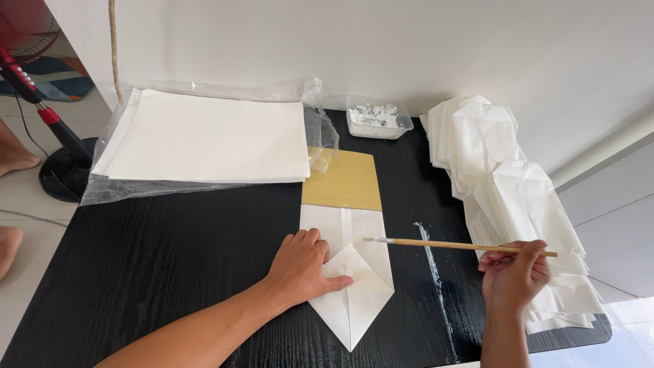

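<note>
The left hand (304,264) lies flat, fingers spread, pressing the folded paper (351,272) on the desk (170,252). The right hand (514,272) pinches a brush (449,244); its long handle points left, tip just above the paper.

Black table (170,259) under paper stacks (211,136)

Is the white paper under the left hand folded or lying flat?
Folded: the white paper shows creases and a pointed bottom end, flaps pressed down by the left hand.
</note>
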